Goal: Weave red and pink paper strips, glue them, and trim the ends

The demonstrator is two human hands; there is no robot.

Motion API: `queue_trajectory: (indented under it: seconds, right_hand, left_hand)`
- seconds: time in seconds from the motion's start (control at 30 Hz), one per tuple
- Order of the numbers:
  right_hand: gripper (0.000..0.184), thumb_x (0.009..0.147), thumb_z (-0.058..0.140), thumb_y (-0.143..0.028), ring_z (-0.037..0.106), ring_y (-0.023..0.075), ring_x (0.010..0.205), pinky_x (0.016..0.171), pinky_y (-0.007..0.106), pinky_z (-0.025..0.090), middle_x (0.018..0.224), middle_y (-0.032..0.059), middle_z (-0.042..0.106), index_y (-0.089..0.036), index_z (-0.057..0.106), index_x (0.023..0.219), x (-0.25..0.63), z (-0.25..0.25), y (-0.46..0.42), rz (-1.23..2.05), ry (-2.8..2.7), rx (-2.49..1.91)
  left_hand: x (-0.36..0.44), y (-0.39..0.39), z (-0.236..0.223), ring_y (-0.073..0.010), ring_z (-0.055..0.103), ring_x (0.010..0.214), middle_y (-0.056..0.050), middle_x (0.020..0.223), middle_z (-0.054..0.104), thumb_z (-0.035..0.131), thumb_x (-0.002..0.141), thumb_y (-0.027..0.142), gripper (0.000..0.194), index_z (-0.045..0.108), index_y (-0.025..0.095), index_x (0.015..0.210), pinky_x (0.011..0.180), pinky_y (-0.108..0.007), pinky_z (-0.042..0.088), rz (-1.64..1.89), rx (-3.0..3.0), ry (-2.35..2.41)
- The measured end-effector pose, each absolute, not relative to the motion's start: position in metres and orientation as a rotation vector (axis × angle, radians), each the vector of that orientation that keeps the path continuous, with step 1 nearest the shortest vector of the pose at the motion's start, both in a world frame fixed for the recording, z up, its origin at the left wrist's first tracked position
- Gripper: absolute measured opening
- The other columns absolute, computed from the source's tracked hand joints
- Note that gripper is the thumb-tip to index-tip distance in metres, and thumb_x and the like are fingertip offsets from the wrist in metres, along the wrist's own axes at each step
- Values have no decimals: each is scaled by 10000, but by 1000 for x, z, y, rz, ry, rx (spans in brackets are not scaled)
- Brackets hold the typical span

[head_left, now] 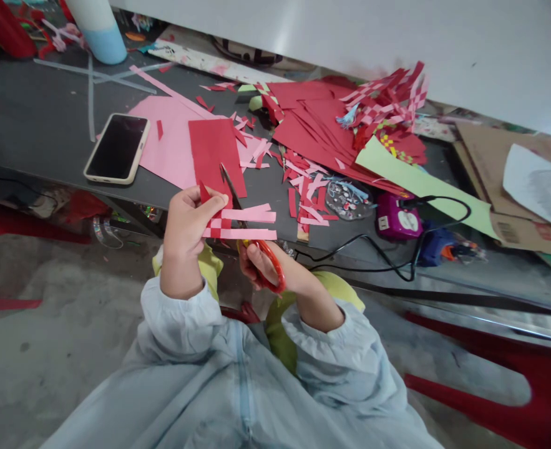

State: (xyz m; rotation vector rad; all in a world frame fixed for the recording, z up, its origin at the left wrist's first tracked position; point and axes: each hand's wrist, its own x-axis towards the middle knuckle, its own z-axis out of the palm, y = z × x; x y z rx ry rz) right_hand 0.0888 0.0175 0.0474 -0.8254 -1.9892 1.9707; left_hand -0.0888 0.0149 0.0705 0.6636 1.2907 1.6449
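My left hand [186,218] pinches a woven paper piece [216,228] of red and pink strips, its loose pink ends pointing right. In my right hand [255,265] are scissors [275,268] with red handles, fingers wrapped in the loops. Their blades slant up and left across the paper strips; part of them is hidden behind the pink ends. Just beyond the hands, a red paper sheet [212,146] lies over a larger pink sheet [163,140] on the dark table. To the right are many red and pink paper scraps [306,187].
A phone [117,148] lies at the left, with a white-and-blue bottle [100,31] behind it. Red sheets [312,125], a pale green strip [425,181], a purple adapter [398,216] with a black cable [373,243] and cardboard [504,156] occupy the right. Red chairs [528,380] stand below.
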Motion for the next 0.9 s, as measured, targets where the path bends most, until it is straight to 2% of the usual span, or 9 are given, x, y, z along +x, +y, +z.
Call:
queue_trajectory:
  seconds: [0.17, 0.23, 0.37, 0.47, 0.57, 0.7, 0.9]
  right_hand:
    - [616, 938, 277, -695, 483, 75, 390, 375, 193, 355, 498, -24, 464, -179, 449, 650, 89, 42, 18, 1959, -1939, -837]
    - [589, 918, 325, -710, 485, 75, 382, 349, 184, 346, 507, -32, 472, -184, 449, 684, 87, 40, 20, 2022, -1797, -920]
    - [538, 837, 430, -759, 408, 81, 301, 262, 181, 254, 490, -79, 446, -222, 415, 812, 84, 39, 28, 2275, -1310, -911]
    - [668, 754, 307, -889, 277, 59, 250, 249, 195, 227, 432, -88, 377, -226, 390, 737, 86, 44, 38, 2388, -1170, -708]
    - [786, 601, 257, -1001, 252, 52, 261, 242, 202, 187, 389, -70, 328, -225, 381, 611, 92, 53, 45, 2492, -1271, -512]
    - [772, 574, 356, -992, 250, 36, 288, 260, 199, 204, 466, -78, 361, -224, 379, 649, 97, 61, 47, 2453, -1234, -558]
    - [673, 634, 539, -871, 246, 32, 301, 280, 174, 183, 500, -106, 388, -229, 401, 781, 96, 57, 44, 2284, -1017, -834]
  left_hand:
    - [-84, 23, 68, -60, 540, 545, 41, 570, 630, 747, 544, 182, 103, 647, 162, 559, 545, -179, 423, 1646, 666, 1258]
    - [-81, 25, 68, -62, 539, 551, 43, 571, 627, 752, 535, 186, 117, 638, 164, 554, 561, -186, 429, 1636, 658, 1257]
    - [-77, 28, 68, -80, 555, 567, 44, 574, 623, 792, 519, 225, 172, 643, 172, 587, 594, -215, 461, 1610, 619, 1239]
    - [-78, 28, 66, -80, 554, 570, 39, 584, 626, 816, 516, 245, 198, 660, 166, 610, 600, -218, 465, 1603, 638, 1236]
    - [-79, 29, 64, -75, 550, 571, 33, 599, 634, 827, 524, 254, 203, 671, 160, 615, 585, -206, 451, 1602, 674, 1241]
    - [-80, 30, 63, -77, 554, 580, 36, 604, 632, 831, 523, 261, 211, 670, 163, 619, 601, -208, 457, 1607, 681, 1267]
    - [-80, 29, 66, -73, 547, 557, 41, 598, 620, 829, 519, 263, 212, 670, 173, 627, 570, -200, 453, 1581, 673, 1247]
